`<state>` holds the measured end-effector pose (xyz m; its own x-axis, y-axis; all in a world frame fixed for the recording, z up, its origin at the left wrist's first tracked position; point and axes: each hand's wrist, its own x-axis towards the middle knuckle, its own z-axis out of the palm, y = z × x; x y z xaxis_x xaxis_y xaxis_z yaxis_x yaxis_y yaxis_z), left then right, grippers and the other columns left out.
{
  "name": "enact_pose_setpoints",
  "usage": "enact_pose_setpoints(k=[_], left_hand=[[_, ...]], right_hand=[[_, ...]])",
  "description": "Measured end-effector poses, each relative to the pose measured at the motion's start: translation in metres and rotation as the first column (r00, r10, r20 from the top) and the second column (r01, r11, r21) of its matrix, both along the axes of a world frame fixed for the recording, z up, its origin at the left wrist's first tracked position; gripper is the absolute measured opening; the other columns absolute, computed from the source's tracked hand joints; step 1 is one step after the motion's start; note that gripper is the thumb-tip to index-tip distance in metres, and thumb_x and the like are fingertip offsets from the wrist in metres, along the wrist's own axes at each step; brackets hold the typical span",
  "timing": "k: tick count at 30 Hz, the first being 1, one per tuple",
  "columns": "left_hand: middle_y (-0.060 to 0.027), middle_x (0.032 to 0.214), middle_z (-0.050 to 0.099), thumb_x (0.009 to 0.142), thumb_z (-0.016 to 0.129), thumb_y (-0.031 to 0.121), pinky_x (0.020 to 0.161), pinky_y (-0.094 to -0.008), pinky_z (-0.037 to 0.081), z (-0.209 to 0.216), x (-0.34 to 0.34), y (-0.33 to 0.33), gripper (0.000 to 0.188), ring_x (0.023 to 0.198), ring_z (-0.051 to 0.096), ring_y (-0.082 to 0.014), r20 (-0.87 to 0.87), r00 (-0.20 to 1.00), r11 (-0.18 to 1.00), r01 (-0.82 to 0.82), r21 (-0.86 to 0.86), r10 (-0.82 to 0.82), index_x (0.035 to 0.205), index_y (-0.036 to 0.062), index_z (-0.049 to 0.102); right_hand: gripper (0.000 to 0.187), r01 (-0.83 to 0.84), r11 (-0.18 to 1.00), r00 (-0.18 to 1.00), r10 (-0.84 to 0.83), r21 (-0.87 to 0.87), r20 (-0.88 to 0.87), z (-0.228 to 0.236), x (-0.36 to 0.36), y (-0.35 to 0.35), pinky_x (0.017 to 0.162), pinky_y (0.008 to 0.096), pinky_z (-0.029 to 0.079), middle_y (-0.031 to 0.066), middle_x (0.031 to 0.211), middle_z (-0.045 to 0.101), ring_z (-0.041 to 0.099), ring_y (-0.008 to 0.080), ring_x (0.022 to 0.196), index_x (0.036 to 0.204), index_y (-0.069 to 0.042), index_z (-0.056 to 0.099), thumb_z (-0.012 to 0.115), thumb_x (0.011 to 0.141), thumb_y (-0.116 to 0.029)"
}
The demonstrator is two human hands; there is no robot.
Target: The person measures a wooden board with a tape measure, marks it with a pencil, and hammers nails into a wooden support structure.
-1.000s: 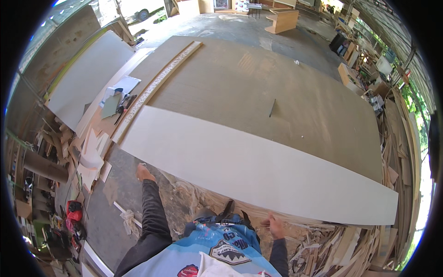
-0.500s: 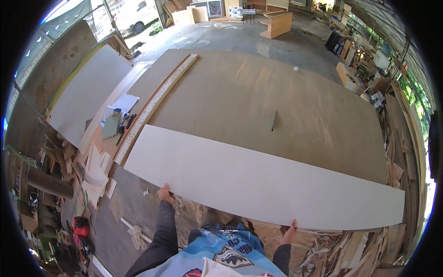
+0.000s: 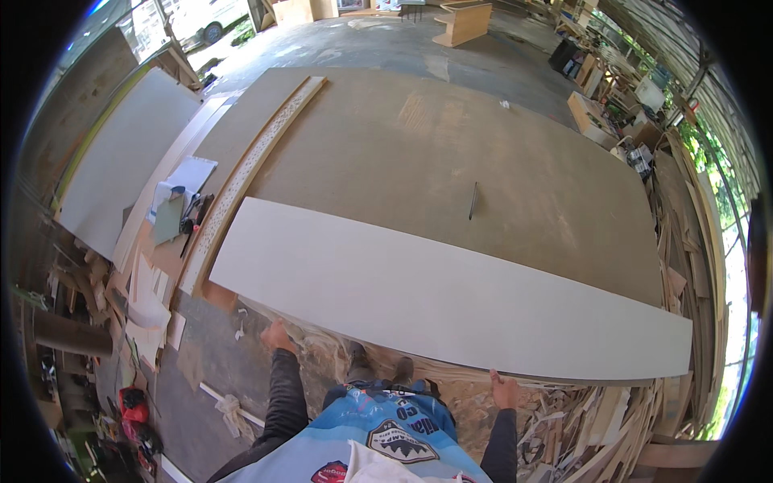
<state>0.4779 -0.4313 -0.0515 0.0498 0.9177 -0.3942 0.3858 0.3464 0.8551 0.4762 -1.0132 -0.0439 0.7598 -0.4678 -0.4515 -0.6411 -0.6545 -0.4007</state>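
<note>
A long white panel [image 3: 435, 294] lies flat along the near side of a broad brown work surface [image 3: 386, 153]. My left hand [image 3: 279, 336] is just off the panel's near edge towards its left end, fingers loosely apart and holding nothing I can see. Farther right, my right hand [image 3: 505, 391] is at the same edge, its thumb up against the panel and its other fingers partly hidden. A thin dark pencil-like tool [image 3: 473, 201] rests on the brown surface beyond the panel.
To the left runs a long wood-edged strip [image 3: 254, 169], with papers [image 3: 192, 174] and small dark tools beside it. Wood offcuts [image 3: 576, 423] pile up at lower right. A red machine [image 3: 134, 402] sits on the floor at lower left. A wooden cabinet piece [image 3: 465, 26] stands far back.
My left hand has come away from the panel's near edge. The panel's left end now sits closer against the wood-edged strip. The whole view has shifted slightly.
</note>
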Motion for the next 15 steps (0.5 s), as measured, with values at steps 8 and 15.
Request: enact_pose_setpoints(k=[8, 15], left_hand=[[-0.0137, 0.086, 0.061, 0.09, 0.064, 0.023, 0.057, -0.0395, 0.05, -0.019, 0.03, -0.011, 0.031, 0.068, 0.061, -0.0244, 0.305, 0.949, 0.921, 0.187, -0.342, -0.08, 0.101, -0.0061, 0.06], [-0.0132, 0.077, 0.065, 0.086, 0.071, 0.012, 0.048, -0.0359, 0.041, -0.015, 0.037, -0.01, 0.021, 0.058, 0.061, -0.022, 0.255, 0.961, 0.933, 0.183, -0.309, -0.104, 0.09, -0.0064, 0.063]], right_hand=[[0.061, 0.454, 0.506, 0.668, -0.738, 0.734, 0.096, -0.033, -0.003, 0.047, 0.059, 0.0339, 0.054, 0.0123, 0.09, 0.065, 0.069, 0.022, 0.074, 0.117, -0.004, 0.053, 0.062, 0.09, -0.058], [0.049, 0.511, 0.447, 0.625, -0.78, 0.734, 0.04, -0.058, 0.008, 0.034, 0.052, 0.0273, 0.05, 0.0078, 0.087, 0.064, 0.067, 0.0182, 0.067, 0.11, -0.011, 0.055, 0.064, 0.09, -0.055]])
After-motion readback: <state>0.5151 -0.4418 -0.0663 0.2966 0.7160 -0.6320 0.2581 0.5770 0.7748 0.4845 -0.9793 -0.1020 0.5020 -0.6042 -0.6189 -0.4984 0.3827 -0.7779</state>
